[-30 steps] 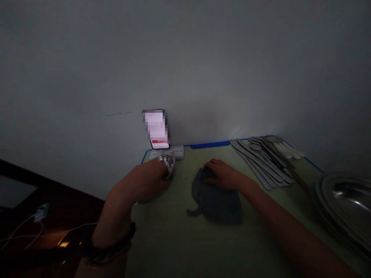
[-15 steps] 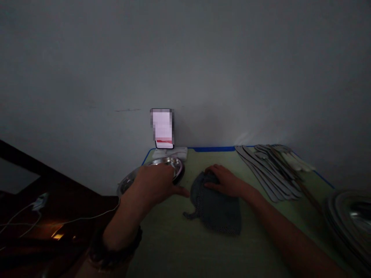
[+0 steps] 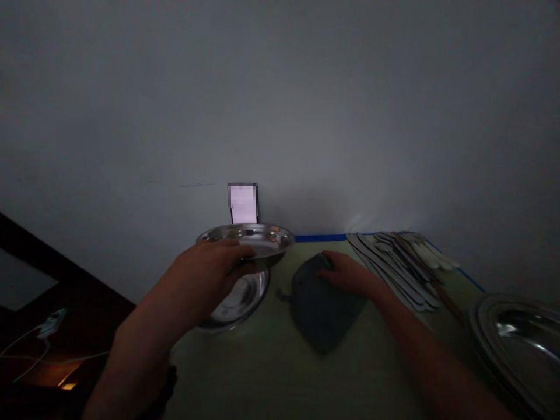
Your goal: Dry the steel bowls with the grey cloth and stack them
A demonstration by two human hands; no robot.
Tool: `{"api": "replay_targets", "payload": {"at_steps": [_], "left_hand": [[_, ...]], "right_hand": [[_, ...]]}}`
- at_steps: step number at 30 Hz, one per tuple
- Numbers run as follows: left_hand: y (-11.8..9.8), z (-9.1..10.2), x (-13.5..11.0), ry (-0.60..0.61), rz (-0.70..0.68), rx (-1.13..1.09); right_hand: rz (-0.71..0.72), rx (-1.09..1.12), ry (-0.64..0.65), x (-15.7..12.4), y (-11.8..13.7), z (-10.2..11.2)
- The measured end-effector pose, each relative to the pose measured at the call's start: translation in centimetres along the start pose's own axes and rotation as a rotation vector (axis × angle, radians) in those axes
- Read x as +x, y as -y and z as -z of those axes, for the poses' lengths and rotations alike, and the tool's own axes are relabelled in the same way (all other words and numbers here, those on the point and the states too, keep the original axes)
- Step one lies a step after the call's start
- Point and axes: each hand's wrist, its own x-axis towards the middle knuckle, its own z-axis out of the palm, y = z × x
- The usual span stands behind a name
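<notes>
My left hand (image 3: 219, 271) grips the near rim of a shiny metal bowl (image 3: 271, 239), which is raised and tilted in front of the phone. Beneath it another metal bowl (image 3: 240, 300) rests on the table, partly covered by my left hand and wrist. My right hand (image 3: 343, 271) pinches the upper edge of a grey-blue cloth (image 3: 326, 309). The cloth hangs down in a rounded, pointed shape, with a small loop or tail at its left side.
A lit phone (image 3: 244, 204) leans against the wall. Knives, spoons and other cutlery (image 3: 394, 271) lie at the table's back right, by brown sticks. Stacked metal dishes (image 3: 520, 338) stand at the right edge. White cables and a plug (image 3: 52, 324) are low at the left.
My left hand has lifted a metal bowl off the one below, which now shows. The cloth in my right hand has swung round and hangs more freely. The view has tilted up slightly.
</notes>
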Motion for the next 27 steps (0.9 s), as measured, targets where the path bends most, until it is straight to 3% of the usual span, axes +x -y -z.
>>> {"api": "replay_targets", "payload": {"at_steps": [2,6,8,10,13,17,21,24,27], "left_hand": [[-1.3,-0.6,0.4,-0.037,-0.14,0.023],[-4.5,-3.1,1.6,-0.044,-0.288,0.053],[-5.8,-5.0,2.1,-0.05,-0.34,0.077],[-7.1,-7.3,2.4,-0.047,-0.376,0.075],[-8.5,-10.8,2.6,-0.055,-0.334,0.018],[-9.0,-14.2,2.2,-0.127,-0.389,-0.076],[-8.0,-15.6,1.2,-0.342,-0.482,-0.277],[-7.3,-16.2,0.9,-0.44,-0.313,-0.444],[-7.2,-16.7,1.5,-0.475,0.026,-0.699]], "right_hand": [[-0.039,-0.015,-0.129,-0.3,0.0,2.2],[-0.151,-0.023,-0.631,-1.7,0.8,6.2],[-0.115,0.019,-0.84,-2.5,1.7,7.5],[-0.026,0.065,-0.925,-2.9,2.4,8.0],[0.049,0.034,-0.759,-2.7,2.6,7.0],[0.033,-0.138,-0.211,-1.1,1.0,3.7],[0.017,-0.153,-0.034,-0.1,-0.7,0.9],[-0.013,-0.144,0.005,0.1,-1.2,0.0],[-0.038,-0.123,0.014,0.1,-1.1,-0.4]]}}
